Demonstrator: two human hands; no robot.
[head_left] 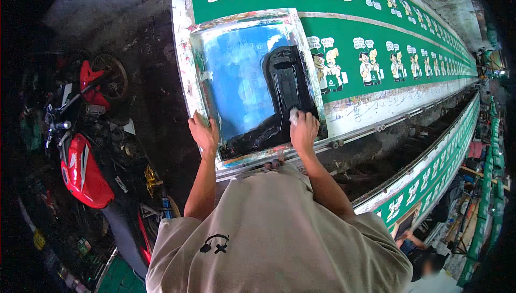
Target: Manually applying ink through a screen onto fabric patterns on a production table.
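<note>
A screen-printing frame (189, 86) with a blue mesh (239, 80) lies in front of me on a long printing table. Black ink (252, 141) covers the mesh's right side and its near edge. My left hand (204, 133) grips the frame's left rim near its front corner. Inside the frame at the right, my right hand (305, 130) is closed over the ink, with a small whitish piece (294, 114) showing at its fingers. I cannot make out what kind of thing that is. The ink just beyond that hand shows straight ridges and streaks.
Green sheets (344, 40) printed with cartoon figures run along the table. A metal rail (376, 128) edges its near side. A second printed table (430, 191) stands at right, with another person's arm (413, 239) near a small frame. A red motorcycle (86, 172) stands at left.
</note>
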